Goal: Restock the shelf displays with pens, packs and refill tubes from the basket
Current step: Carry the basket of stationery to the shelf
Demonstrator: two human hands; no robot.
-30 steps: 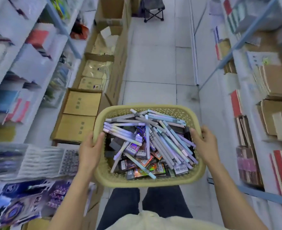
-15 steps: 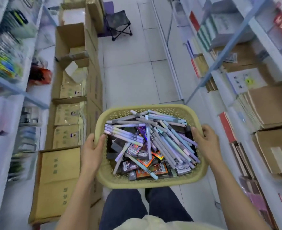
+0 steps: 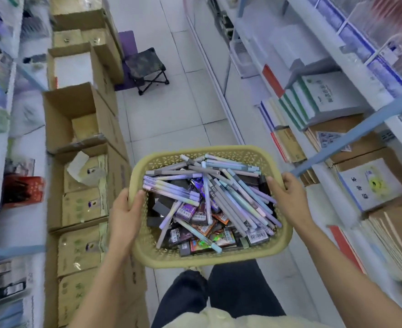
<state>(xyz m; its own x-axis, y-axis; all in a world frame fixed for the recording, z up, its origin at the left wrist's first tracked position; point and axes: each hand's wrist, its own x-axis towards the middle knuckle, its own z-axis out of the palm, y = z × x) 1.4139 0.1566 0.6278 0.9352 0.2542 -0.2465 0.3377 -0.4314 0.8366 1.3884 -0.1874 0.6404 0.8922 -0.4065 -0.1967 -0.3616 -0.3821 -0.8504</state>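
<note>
yellow lattice basket [image 3: 275,242], heaped pastel pens [image 3: 240,200]

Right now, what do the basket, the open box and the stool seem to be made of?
The basket looks like moulded plastic, pale yellow, matte: its walls have a regular pierced lattice. The open box is plain brown cardboard, dull, with folded flaps. The stool seems to be a camouflage fabric seat on thin black legs, probably metal.

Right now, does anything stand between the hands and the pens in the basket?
Nothing visible covers the pens; they lie open on top in the basket. But the left hand and right hand both grip its rim.
</note>
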